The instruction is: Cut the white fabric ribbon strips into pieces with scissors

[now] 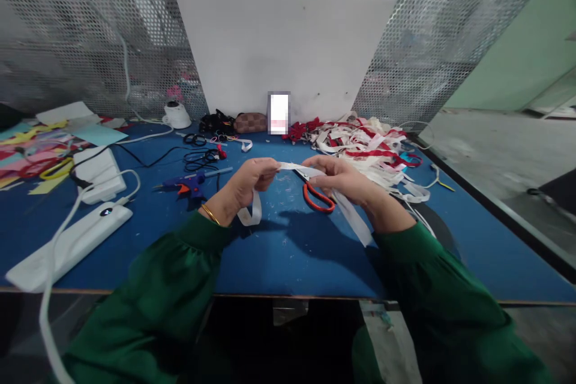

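A white ribbon (291, 166) runs between my two hands, a little above the blue table. My left hand (253, 181) is closed in a pinch on it, and a loop of ribbon hangs below that hand. On the other side, my right hand (344, 179) has its thumb and fingers closed on the ribbon, whose long tail slopes down toward my right sleeve. Red-handled scissors (319, 199) are right beside and partly under the right fingers, blades pointing up-left toward the ribbon. Whether the right hand also bears on the scissors, I cannot tell.
A blue glue gun (191, 185) lies left of my hands. White and red ribbon pieces (371, 144) are heaped at back right. A white power strip (72, 243) with cables is at left, near colored scraps (33, 144). A white board (283, 51) stands behind the table.
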A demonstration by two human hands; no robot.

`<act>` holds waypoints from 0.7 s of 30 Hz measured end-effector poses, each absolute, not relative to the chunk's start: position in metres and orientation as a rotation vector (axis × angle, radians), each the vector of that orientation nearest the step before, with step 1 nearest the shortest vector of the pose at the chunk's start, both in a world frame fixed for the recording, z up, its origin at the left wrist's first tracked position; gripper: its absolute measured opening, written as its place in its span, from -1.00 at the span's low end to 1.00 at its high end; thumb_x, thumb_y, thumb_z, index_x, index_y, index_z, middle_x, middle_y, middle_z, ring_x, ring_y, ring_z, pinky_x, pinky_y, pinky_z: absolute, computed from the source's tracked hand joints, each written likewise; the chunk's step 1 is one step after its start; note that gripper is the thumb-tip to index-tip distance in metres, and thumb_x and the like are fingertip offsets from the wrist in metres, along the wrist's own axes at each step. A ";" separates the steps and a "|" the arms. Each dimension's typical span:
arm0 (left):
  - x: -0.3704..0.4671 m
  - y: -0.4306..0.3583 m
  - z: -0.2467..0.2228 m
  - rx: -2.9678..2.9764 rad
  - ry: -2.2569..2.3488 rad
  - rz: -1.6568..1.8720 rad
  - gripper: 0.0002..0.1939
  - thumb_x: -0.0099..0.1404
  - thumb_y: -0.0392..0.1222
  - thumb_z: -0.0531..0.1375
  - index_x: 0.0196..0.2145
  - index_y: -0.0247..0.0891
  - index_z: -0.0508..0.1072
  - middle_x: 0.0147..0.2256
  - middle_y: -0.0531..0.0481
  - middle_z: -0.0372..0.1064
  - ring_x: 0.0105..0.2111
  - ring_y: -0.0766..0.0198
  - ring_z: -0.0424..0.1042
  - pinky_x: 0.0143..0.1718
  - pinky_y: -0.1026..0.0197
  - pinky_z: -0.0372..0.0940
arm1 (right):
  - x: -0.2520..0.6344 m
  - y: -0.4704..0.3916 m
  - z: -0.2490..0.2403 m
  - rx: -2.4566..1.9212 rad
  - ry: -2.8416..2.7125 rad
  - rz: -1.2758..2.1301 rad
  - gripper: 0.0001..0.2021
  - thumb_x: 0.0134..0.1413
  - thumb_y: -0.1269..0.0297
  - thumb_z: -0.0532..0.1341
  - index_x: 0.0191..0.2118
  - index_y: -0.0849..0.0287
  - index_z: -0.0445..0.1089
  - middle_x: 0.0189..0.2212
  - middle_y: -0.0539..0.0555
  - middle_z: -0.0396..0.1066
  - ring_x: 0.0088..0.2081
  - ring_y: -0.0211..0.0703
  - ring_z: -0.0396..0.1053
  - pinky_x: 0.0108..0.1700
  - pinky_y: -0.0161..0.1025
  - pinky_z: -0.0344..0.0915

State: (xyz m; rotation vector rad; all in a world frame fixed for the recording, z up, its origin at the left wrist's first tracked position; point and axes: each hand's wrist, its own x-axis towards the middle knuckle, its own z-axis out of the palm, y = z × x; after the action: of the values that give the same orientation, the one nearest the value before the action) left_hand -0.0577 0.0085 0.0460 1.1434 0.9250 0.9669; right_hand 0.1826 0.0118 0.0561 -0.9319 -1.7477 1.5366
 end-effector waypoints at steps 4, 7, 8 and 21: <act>-0.069 0.016 0.048 1.220 1.048 1.045 -0.63 0.10 0.12 0.35 -0.41 -0.23 0.41 -0.64 0.24 -0.11 -0.67 0.46 -0.19 -0.60 0.25 -0.27 | 0.195 0.021 0.056 -1.074 -1.808 1.249 -0.75 0.01 0.13 0.36 -0.29 0.22 0.51 -0.59 -0.07 0.33 -0.61 -0.38 0.13 -0.59 -0.35 0.00; -0.071 0.016 0.050 1.542 1.194 1.083 -0.54 -0.01 0.00 0.45 -0.17 -0.22 0.52 -0.53 0.15 0.19 -0.56 0.41 0.10 -0.52 0.30 -0.02 | 0.201 0.029 0.051 -1.130 -1.811 1.082 -0.76 0.03 0.11 0.31 -0.34 0.21 0.52 -0.58 -0.05 0.33 -0.59 -0.34 0.17 -0.55 -0.32 0.05; -0.071 0.016 0.051 1.655 1.220 1.073 -0.56 -0.04 -0.04 0.46 -0.19 -0.22 0.55 -0.45 0.10 0.30 -0.48 0.37 0.20 -0.45 0.30 0.07 | 0.202 0.031 0.050 -1.150 -1.808 1.025 -0.77 0.03 0.12 0.30 -0.36 0.21 0.51 -0.59 -0.05 0.32 -0.59 -0.32 0.19 -0.53 -0.31 0.07; -0.094 0.019 0.058 1.592 1.170 0.690 -0.71 0.14 0.00 0.30 -0.53 -0.30 0.61 -0.55 -0.08 0.41 -0.57 0.34 0.21 -0.53 0.29 0.08 | 0.235 0.051 0.044 -1.340 -1.949 0.718 -0.85 -0.01 0.32 0.24 -0.55 0.16 0.42 -0.56 0.04 0.46 -0.49 -0.20 0.34 -0.39 -0.24 0.21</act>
State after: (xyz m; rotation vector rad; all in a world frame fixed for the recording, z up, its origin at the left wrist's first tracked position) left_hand -0.0937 0.0187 0.0578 1.5920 1.1699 0.6896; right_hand 0.2346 0.0507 0.0444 -1.3395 -1.9487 0.7179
